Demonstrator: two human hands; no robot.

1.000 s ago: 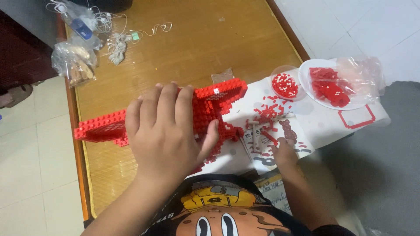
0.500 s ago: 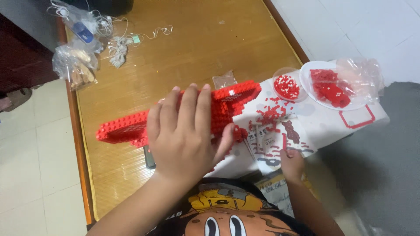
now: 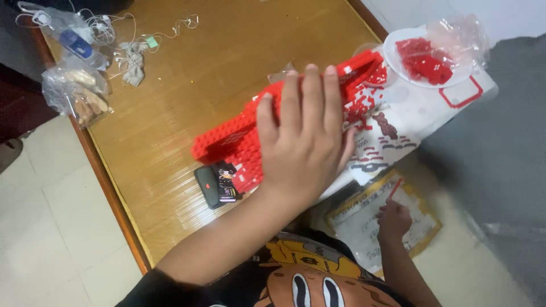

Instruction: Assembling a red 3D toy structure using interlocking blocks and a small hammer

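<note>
Both hands are busy: my left hand (image 3: pixel 304 139) lies flat, pressing the red model (image 3: pixel 250 133) beneath it, while my right hand (image 3: pixel 394 219), low beside me, pinches a small red piece (image 3: pixel 394 188), which I judge must next be brought up and fitted.

Tangled earphones (image 3: pixel 128 54), two plastic bags (image 3: pixel 77 94) at far table (image 3: pixel 187 74) corner; small black device (image 3: pixel 209 186) near front edge.

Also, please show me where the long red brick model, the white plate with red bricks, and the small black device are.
long red brick model (image 3: pixel 227 136), head view, left end section.
white plate (image 3: pixel 392 57), head view, bare left rim.
small black device (image 3: pixel 207 186), head view, its middle.
</note>
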